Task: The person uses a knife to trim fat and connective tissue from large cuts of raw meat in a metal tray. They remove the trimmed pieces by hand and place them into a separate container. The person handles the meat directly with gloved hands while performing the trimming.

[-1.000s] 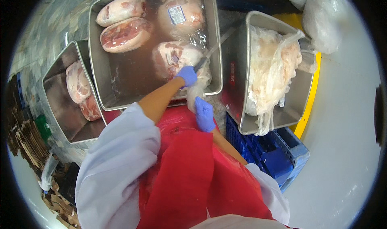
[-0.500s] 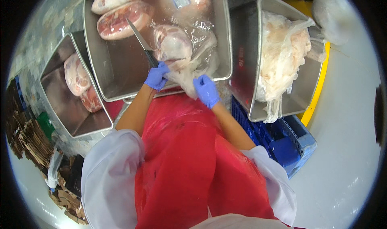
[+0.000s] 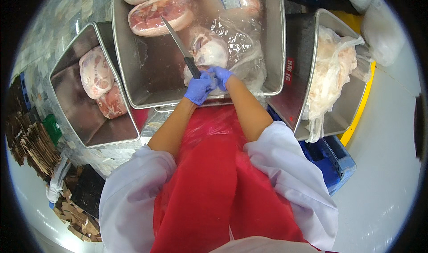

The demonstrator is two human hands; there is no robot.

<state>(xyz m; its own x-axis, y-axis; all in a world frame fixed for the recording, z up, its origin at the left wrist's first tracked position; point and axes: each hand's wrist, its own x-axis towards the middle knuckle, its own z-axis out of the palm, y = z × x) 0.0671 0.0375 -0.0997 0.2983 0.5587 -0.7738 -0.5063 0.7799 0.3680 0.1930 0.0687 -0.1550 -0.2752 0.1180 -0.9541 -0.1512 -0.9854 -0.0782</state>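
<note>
Within the middle steel bin, meat sits in liquid.

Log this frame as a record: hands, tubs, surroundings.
left hand: grips knife, blade pointing away and leftward
right hand: against left hand, beside near meat; grip unclear
middle tub: at least four meat pieces in murky liquid, near meat included; clear bag right of near meat
left tub: two pieces
right tub: crumpled plastic
floor, right side: blue crate
</note>
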